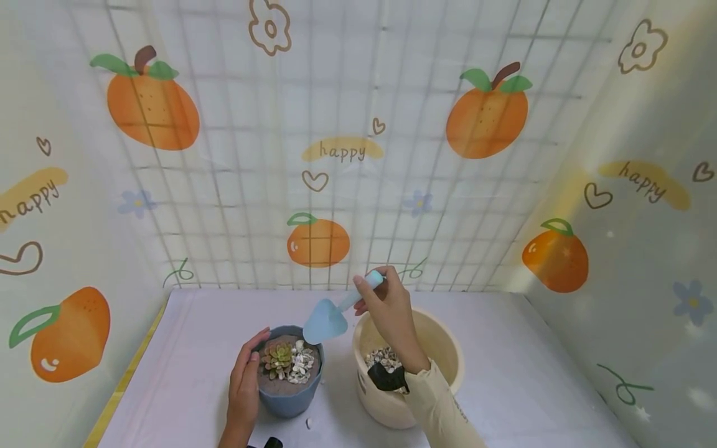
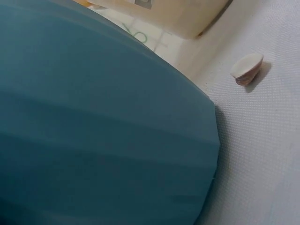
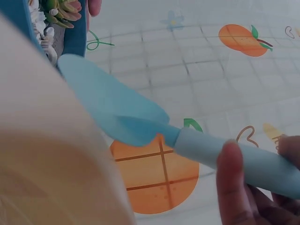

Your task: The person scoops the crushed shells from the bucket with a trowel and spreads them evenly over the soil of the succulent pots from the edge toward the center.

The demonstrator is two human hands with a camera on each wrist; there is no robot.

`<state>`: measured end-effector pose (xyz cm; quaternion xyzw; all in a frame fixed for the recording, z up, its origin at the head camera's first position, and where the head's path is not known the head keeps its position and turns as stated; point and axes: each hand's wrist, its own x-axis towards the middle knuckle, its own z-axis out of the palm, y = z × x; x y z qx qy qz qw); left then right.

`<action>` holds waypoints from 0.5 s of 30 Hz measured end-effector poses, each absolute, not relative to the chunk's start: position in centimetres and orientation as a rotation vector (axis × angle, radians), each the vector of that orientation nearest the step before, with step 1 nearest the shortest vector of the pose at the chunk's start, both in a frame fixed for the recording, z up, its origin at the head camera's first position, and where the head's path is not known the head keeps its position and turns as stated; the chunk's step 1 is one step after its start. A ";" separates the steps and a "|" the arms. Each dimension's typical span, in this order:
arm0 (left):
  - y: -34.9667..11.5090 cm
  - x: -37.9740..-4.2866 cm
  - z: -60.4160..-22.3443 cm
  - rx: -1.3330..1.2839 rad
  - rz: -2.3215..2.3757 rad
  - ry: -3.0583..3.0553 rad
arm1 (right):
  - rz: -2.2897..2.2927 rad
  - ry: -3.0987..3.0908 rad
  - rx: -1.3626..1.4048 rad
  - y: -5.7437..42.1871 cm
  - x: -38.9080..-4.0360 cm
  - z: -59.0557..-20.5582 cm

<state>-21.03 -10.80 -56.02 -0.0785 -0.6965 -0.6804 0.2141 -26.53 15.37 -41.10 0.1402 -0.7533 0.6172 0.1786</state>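
My right hand grips the pale blue handle of a small garden trowel over the cream bucket. The trowel's blade points left and down, its tip at the right rim of a blue flower pot. In the right wrist view, fingers and thumb wrap the handle and the blade looks bare. Against the pot's left side my left hand holds it, fingertips at the rim. A green-and-pink succulent grows in the pot's grey soil, with white pebbles beside it.
Inside the bucket lie more pebbles, partly hidden by my right wrist and its black strap. One loose pebble lies on the white tabletop near the pot. A patterned curtain over a wire grid encloses the back and sides.
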 end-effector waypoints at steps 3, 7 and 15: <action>-10.8 -21.2 -55.8 -0.191 -1.885 -1.953 | 1.767 -2.084 0.394 15.5 -26.7 -40.9; -10.8 -20.7 -54.9 -0.082 -1.849 -2.011 | 1.823 -1.997 0.380 15.7 -26.9 -41.1; -9.5 -19.5 -51.4 -0.240 -1.500 -1.967 | 1.791 -1.873 0.289 18.1 -26.5 -40.4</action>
